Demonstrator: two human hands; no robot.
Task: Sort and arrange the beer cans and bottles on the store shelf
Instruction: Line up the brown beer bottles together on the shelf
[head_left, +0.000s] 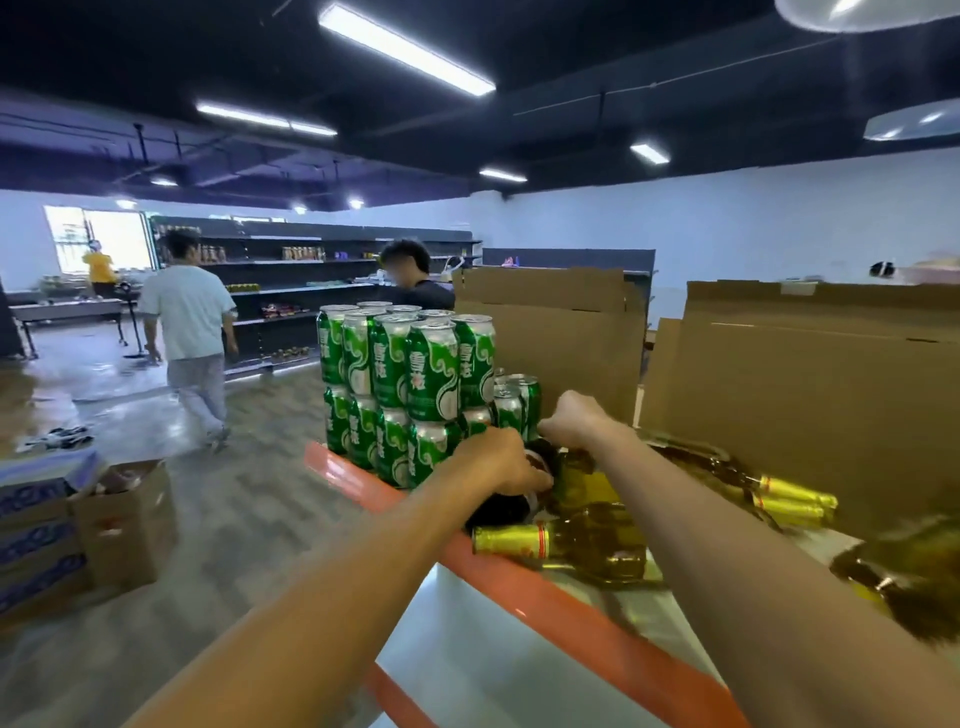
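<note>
Green cans stand stacked two tiers high at the far left end of the orange-edged shelf, so that part of your sorting looks done. The bottles look like the work that is left. A gold-necked bottle lies on its side at the near edge, and two gold-foil bottles lie flat to the right, against a cardboard box. Your left hand curls its fingers over a dark bottle just right of the cans. Your right hand is closed in a fist on what seems to be the top of a pale bottle beside it. Both sets of fingertips are hidden behind the hands, so you cannot judge how firm either hold is, nor whether the dark bottle stands or lies. The boxes screen the back of the shelf, and a brown bottle at the near right is too blurred to read.
</note>
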